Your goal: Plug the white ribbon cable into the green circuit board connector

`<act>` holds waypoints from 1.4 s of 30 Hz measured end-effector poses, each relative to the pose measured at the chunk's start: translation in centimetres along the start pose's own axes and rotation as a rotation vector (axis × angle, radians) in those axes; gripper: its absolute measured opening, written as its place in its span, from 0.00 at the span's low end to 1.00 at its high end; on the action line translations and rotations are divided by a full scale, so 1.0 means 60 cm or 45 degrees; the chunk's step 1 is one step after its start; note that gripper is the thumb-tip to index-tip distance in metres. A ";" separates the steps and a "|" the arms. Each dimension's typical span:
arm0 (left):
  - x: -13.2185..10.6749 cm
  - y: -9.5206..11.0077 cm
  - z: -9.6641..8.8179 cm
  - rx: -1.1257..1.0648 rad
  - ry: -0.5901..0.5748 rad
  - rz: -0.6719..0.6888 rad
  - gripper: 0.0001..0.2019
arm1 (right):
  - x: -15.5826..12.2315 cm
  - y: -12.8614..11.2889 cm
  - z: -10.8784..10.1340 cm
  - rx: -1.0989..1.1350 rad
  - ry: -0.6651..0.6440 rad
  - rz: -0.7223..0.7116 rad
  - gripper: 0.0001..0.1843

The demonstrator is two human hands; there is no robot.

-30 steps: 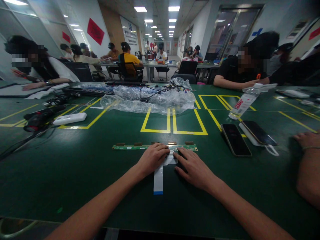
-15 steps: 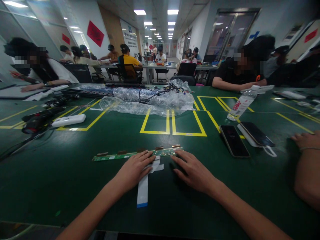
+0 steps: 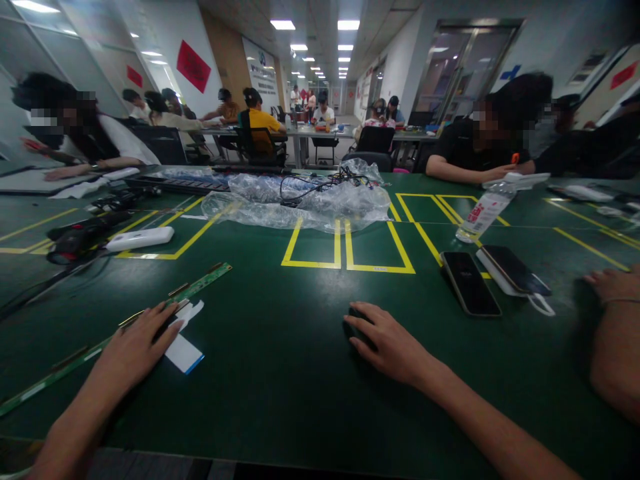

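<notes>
My left hand (image 3: 140,343) is at the left of the green table, its fingers closed over a long, narrow green circuit board (image 3: 70,362). The board lies slanted, its near end running toward the left picture edge. A white flat ribbon cable (image 3: 184,352) with a blue tip sticks out from under my thumb, beside a piece of white tape (image 3: 194,313). The part of the board under my palm is hidden. My right hand (image 3: 387,340) rests open on the tabletop, fingers apart and holding nothing.
Crumpled clear plastic wrap (image 3: 310,203) with black cables lies across the middle. Two phones (image 3: 470,283) and a tilted bottle (image 3: 485,212) are at the right, near another person's arm (image 3: 620,333). A white device (image 3: 141,239) lies at the left. Yellow tape (image 3: 380,269) marks the table.
My left hand has moved left, taking the circuit board and ribbon cable along. The board has turned from nearly level to slanted. My right hand stayed put, now apart from the board.
</notes>
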State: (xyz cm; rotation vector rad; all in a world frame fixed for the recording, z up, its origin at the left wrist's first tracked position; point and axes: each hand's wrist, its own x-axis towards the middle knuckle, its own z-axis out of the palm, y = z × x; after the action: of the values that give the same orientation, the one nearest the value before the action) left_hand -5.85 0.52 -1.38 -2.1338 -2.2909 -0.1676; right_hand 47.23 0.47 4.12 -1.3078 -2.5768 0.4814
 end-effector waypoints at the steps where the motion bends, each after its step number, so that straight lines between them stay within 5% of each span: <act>1: -0.001 0.001 0.000 0.025 -0.010 -0.029 0.32 | 0.001 0.000 0.002 0.004 -0.011 0.001 0.26; 10: 0.000 0.013 0.007 0.207 0.011 -0.102 0.32 | -0.001 0.002 -0.001 0.011 -0.028 0.018 0.25; 13: 0.000 0.048 0.001 0.184 0.011 -0.011 0.30 | -0.002 0.000 -0.003 0.012 -0.021 0.024 0.25; 16: -0.002 0.134 -0.007 0.104 -0.068 0.211 0.29 | 0.000 -0.002 -0.002 0.003 -0.004 0.031 0.25; 23: 0.001 0.395 -0.010 -0.056 -0.053 0.805 0.25 | 0.007 -0.003 0.009 -0.031 0.037 0.030 0.27; 27: 0.013 0.478 -0.012 -0.167 -0.052 1.005 0.24 | 0.010 -0.001 0.017 -0.106 0.076 0.084 0.30; 31: 0.024 0.504 -0.013 -0.239 -0.086 1.062 0.24 | 0.012 0.003 0.022 -0.194 0.065 0.149 0.32; 42: 0.022 0.498 -0.006 -0.285 -0.036 1.008 0.24 | 0.011 -0.004 0.025 -0.224 0.042 0.179 0.33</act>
State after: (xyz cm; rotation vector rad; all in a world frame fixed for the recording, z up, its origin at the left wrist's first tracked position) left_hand 23.77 3.85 1.31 -2.9620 -1.3143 -0.3853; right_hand 46.19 0.60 2.85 -1.5491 -2.5601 0.2574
